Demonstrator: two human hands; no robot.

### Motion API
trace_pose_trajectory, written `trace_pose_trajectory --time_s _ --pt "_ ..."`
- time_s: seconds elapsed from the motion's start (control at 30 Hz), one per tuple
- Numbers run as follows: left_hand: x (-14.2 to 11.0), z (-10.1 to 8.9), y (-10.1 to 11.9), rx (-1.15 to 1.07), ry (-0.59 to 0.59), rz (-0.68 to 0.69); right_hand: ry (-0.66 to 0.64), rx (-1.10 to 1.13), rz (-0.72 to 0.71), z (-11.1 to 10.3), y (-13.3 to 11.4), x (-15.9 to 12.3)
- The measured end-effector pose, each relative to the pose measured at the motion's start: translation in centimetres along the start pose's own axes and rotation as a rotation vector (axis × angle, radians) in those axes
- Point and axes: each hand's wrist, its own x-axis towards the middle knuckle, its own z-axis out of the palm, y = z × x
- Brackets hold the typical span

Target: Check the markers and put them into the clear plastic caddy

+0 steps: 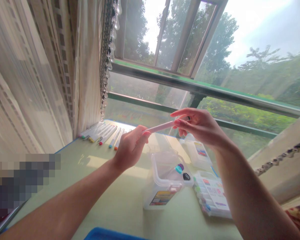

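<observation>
A pale, whitish marker pen (161, 127) is held up above the table, tilted slightly. My left hand (133, 141) is closed round its left end. At the other end, my right hand (195, 125) pinches it between thumb and fingers, with the index finger stretched out. Below the pen stands a clear plastic box (162, 180) with its lid open. Inside it a few markers show, with teal, purple and black ends. To the left of my left hand, several markers (105, 135) with coloured ends lie in a row along the table's far edge.
A second clear container (197, 151) stands behind the box on the right. Near my right forearm lies a flat clear pack of markers (212, 195). A blue tray edge (112, 233) shows at the bottom of the table (110, 196). Curtains (45, 66) hang left; windows are behind.
</observation>
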Motion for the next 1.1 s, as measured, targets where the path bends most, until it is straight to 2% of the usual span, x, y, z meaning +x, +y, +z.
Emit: trace_pose_trajectory --time_s 0.1,0.27,0.57,0.83,1.1 --pt "0.02 0.03 0.00 -0.046 0.002 -0.063 0.001 0.063 -0.002 -0.07 0.14 -0.02" --pt "0.13 0.01 0.04 -0.073 0.018 -0.080 -0.010 0.058 -0.007 -0.06 0.18 -0.04" --pt "0.25 -0.15 0.18 0.054 0.001 -0.007 0.036 0.008 -0.025 -0.09 0.33 0.13" --pt "0.14 -0.13 0.25 -0.005 -0.023 0.024 0.060 -0.004 -0.022 0.00 0.15 0.10" --pt "-0.09 -0.24 0.29 -0.065 -0.058 -0.002 0.140 0.015 -0.023 0.13 0.30 0.33"
